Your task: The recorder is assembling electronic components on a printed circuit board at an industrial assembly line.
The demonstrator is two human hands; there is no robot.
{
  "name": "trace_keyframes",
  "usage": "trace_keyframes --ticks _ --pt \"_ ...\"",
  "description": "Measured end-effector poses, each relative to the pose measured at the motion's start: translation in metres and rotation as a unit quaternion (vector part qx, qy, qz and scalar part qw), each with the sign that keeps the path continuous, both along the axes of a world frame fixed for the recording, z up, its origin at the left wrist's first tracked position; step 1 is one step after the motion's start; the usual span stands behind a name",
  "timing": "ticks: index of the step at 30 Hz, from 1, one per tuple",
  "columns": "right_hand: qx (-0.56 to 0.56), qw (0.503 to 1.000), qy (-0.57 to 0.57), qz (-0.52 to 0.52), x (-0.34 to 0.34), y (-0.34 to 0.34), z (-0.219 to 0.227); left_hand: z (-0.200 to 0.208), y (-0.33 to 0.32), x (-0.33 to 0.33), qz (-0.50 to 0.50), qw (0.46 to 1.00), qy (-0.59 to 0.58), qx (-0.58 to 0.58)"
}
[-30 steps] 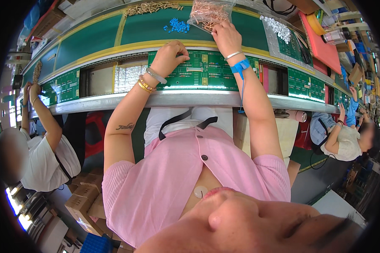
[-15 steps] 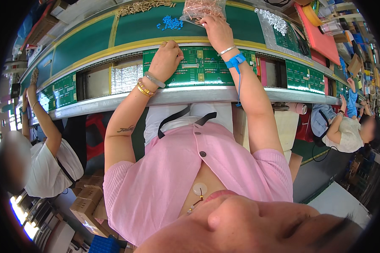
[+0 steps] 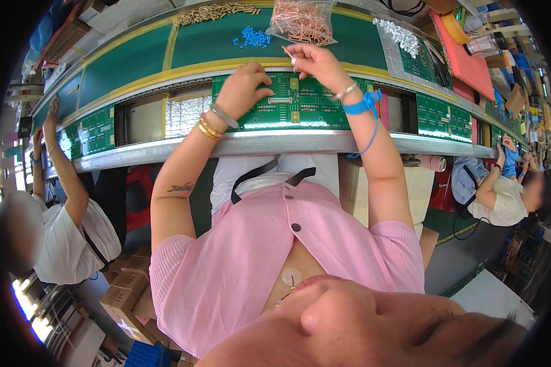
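Observation:
A green circuit board (image 3: pixel 275 119) lies on the rail in front of me. My left hand (image 3: pixel 243 88) rests over its left part, thumb and fingers apart with nothing between them. My right hand (image 3: pixel 317 66) is above the board's far edge. Its fingertips pinch a thin copper-coloured wire piece (image 3: pixel 286 52) that points up and to the left. Just beyond that hand lies a clear plastic bag (image 3: pixel 301 21) full of similar copper-coloured pieces. A blue strap (image 3: pixel 364 104) circles my right wrist.
On the green bench behind the rail are small blue parts (image 3: pixel 252 38), tan parts (image 3: pixel 214 12) and white parts (image 3: pixel 399 37). More boards (image 3: pixel 444 115) sit along the rail. Co-workers' arms reach in at left (image 3: pixel 64 165) and right (image 3: pixel 493 177).
My right hand has come back from the bag toward the board, now with a copper-coloured wire piece in its fingertips. My left thumb and fingers have spread apart.

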State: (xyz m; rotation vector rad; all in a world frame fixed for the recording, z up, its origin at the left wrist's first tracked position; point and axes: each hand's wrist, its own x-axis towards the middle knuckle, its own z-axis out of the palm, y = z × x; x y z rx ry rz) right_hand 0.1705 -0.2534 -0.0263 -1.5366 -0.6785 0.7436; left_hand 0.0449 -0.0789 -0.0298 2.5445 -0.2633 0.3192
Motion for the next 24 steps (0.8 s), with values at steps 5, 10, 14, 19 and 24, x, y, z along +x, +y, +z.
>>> trace_keyframes --ticks 5,10,14,19,24 --pt "-0.104 0.937 -0.334 0.012 -0.043 -0.021 0.003 0.006 0.051 0.042 0.168 0.984 -0.057 -0.003" --pt "-0.107 0.849 -0.516 0.032 -0.061 -0.018 -0.007 -0.007 0.070 0.065 0.212 0.975 0.064 0.001" --pt "-0.110 0.828 -0.548 0.049 -0.062 -0.016 -0.008 -0.013 0.074 0.061 0.146 0.989 -0.011 0.022" --pt "-0.128 0.788 -0.599 0.063 -0.064 -0.021 -0.009 0.011 0.055 0.036 0.140 0.988 -0.048 -0.033" --pt "-0.127 0.729 -0.671 0.035 -0.071 -0.035 -0.001 0.005 0.072 -0.014 0.115 0.934 0.148 -0.302"
